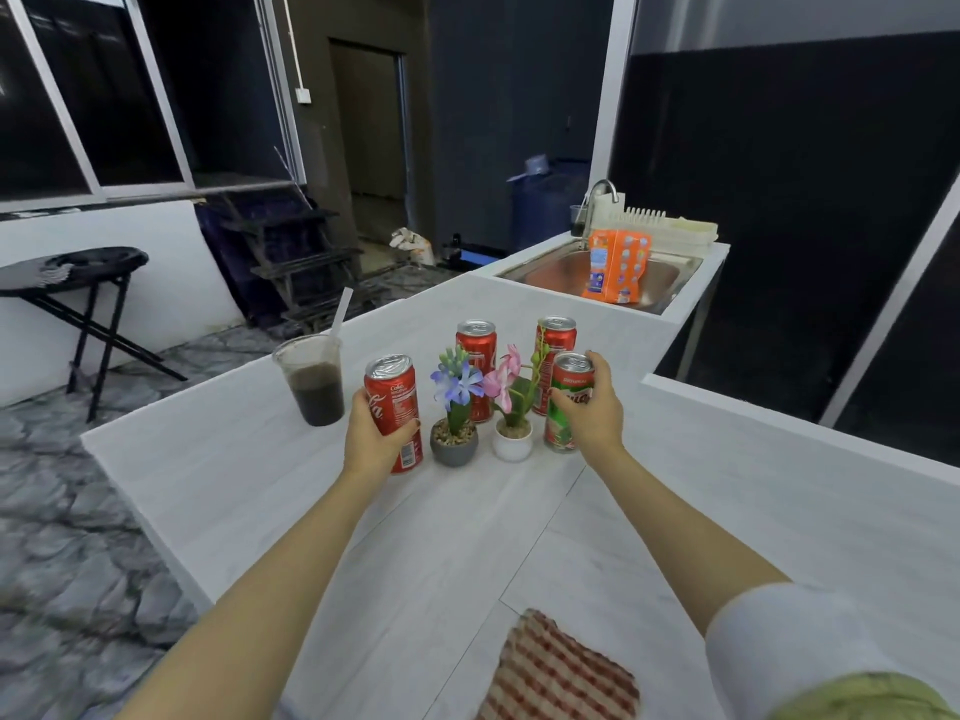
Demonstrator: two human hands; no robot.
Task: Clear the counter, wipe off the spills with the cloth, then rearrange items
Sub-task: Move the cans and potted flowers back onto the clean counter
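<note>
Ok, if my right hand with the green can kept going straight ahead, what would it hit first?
Probably the far red can just behind the green can that your right hand grips; depth is hard to judge.

A home kitchen area, shown by the white worktop [426, 537] with a steel sink [670, 275], tap [602, 192] and dish rack [670, 228].

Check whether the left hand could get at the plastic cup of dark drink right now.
Probably not yet: the left hand is wrapped around a red cola can. The cup stands just beyond it, unobstructed, once the can is released.
</note>
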